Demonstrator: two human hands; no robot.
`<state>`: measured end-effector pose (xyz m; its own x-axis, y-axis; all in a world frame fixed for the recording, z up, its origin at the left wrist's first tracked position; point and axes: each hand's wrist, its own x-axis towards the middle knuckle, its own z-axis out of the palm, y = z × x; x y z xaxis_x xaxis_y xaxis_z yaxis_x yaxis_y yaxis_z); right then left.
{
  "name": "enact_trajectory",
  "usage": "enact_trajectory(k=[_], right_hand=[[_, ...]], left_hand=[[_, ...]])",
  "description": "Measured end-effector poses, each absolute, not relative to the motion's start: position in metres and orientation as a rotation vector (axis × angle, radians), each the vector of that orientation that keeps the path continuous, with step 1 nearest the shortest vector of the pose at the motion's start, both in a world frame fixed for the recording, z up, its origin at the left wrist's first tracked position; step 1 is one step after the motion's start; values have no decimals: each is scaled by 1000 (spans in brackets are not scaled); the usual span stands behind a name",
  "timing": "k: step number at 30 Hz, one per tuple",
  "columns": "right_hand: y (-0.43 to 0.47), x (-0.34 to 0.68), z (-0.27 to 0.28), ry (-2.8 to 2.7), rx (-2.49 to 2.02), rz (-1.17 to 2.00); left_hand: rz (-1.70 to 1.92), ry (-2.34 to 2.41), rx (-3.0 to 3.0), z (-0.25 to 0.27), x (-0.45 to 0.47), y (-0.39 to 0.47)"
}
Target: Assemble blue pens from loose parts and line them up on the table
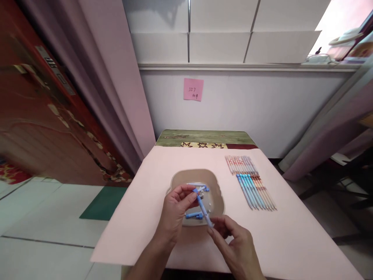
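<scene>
A slim blue pen (203,209) is held slantwise above a beige plastic basin (217,194). My left hand (178,204) pinches its upper, darker blue end between thumb and fingers. At the lower, paler end, my right hand (230,237) grips the tip with thumb and forefinger. Inside the basin lie a blue pen part (194,215), another blue piece (206,188) near the far side, and several small pale bits. My left hand hides the basin's left part.
To the right on the pink-covered table (140,202) lie a row of pale, reddish-patterned pens (241,165) and a nearer row of blue pens (252,192) beside brown-and-cream pens (264,192). A pink note (193,89) is stuck to the wall.
</scene>
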<state>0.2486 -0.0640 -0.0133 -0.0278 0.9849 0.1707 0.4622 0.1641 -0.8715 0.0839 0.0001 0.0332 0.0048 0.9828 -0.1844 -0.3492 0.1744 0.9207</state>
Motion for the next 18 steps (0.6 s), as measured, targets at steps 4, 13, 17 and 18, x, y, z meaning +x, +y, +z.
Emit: enact_trajectory(k=[4, 13, 17, 18], right_hand=[[-65, 244, -12, -1578, -1407, 684], [-56, 248, -9, -1564, -1345, 505], [-53, 267, -10, -1437, -1443, 433], [-50, 276, -12, -1403, -1483, 412]], left_hand=[[1250, 1043, 803, 34, 86, 1], [1216, 1106, 992, 50, 96, 8], [1252, 1156, 1054, 65, 94, 11], [1274, 1187, 1067, 67, 89, 11]])
